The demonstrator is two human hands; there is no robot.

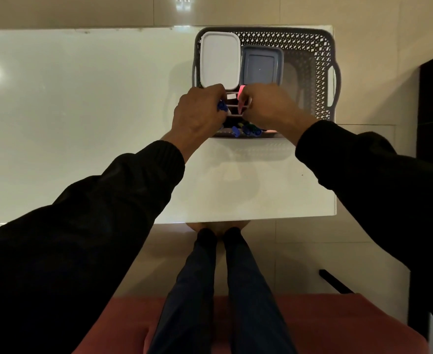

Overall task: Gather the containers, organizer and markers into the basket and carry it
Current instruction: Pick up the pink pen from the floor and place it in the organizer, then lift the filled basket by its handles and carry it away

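Your left hand (197, 113) steadies the organizer (233, 108) in the basket (312, 60) while your right hand (266, 106) fingers seemingly pinch a pink marker (241, 98) to slot in.

1. The glossy white table (82, 98) stood before me, with a lamp glare on its left part.
2. Beige floor tiles (299, 251) lay beneath.
3. A red cushion (338, 325) sat under my dark-trousered legs (238, 290).
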